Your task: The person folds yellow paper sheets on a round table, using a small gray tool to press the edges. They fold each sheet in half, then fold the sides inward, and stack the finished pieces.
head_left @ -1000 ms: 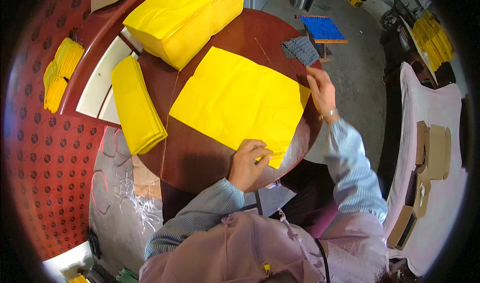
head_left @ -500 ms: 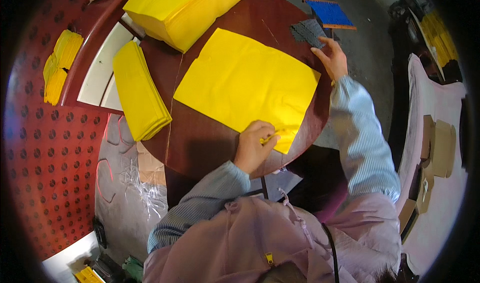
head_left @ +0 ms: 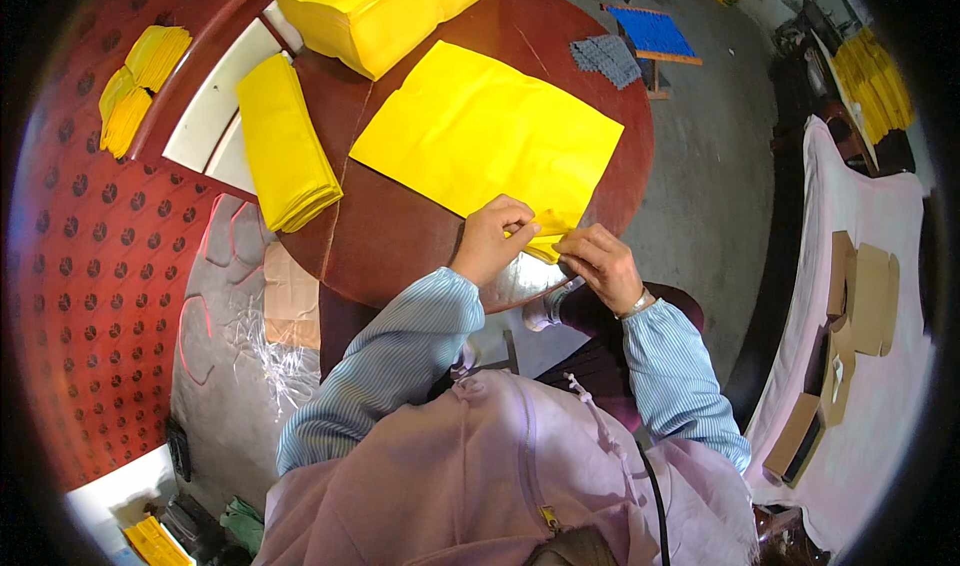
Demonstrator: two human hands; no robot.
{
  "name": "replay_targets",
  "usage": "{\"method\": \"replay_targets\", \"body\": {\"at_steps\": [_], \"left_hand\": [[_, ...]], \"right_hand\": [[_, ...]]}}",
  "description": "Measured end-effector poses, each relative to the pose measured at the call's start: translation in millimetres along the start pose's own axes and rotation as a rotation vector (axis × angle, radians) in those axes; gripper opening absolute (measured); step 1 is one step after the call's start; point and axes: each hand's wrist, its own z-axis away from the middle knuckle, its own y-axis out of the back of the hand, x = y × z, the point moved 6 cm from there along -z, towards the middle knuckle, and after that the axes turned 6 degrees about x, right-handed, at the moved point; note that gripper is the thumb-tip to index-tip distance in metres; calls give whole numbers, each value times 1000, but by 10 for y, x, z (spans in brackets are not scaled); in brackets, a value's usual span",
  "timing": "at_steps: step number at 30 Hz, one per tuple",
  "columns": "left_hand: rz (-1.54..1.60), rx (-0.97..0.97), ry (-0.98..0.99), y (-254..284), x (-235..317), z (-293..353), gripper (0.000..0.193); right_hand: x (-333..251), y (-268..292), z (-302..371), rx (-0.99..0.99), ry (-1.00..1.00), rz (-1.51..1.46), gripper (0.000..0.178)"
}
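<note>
A flat yellow sheet (head_left: 490, 131), which looks like non-woven fabric, lies across the round dark red table (head_left: 400, 231). My left hand (head_left: 492, 241) is closed on its near edge, thumb and fingers pinching the material. Just to the right, my right hand (head_left: 603, 264) pinches the sheet's near right corner, fingertips together. Between the two hands the edge is gathered and bunched up. What lies under my fingers is hidden.
A folded yellow stack (head_left: 285, 146) lies to the left, and a tall yellow pile (head_left: 375, 16) stands behind. A grey textured cloth (head_left: 606, 61) rests at the far right edge. Beyond it is a blue-topped stool (head_left: 655, 34). Opened cardboard boxes (head_left: 872, 301) lie on a pale cover at right.
My right hand has come from the grey cloth at the far edge to the sheet's near corner and now grips it. My left hand still holds the near edge.
</note>
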Motion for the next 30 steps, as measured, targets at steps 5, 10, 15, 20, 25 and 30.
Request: {"method": "replay_targets", "body": {"at_steps": [5, 10, 15, 20, 25, 30], "left_hand": [[8, 0, -39, -4, -18, -12, 13], [-7, -4, -19, -19, -45, 2, 15], [-34, -4, -27, -6, -11, -5, 16], [-51, -22, -24, 7, 4, 1, 17], [-61, -41, -38, 11, 8, -6, 17], [-17, -62, -102, 29, 41, 32, 18]], "right_hand": [[74, -26, 40, -7, -89, -20, 21], [66, -27, 52, -29, -116, -44, 25], [87, -49, 35, -26, -115, -60, 23], [246, -85, 69, 40, -305, -212, 13], [358, -121, 90, 79, -457, -287, 11], [419, -156, 85, 90, -514, -327, 13]]}}
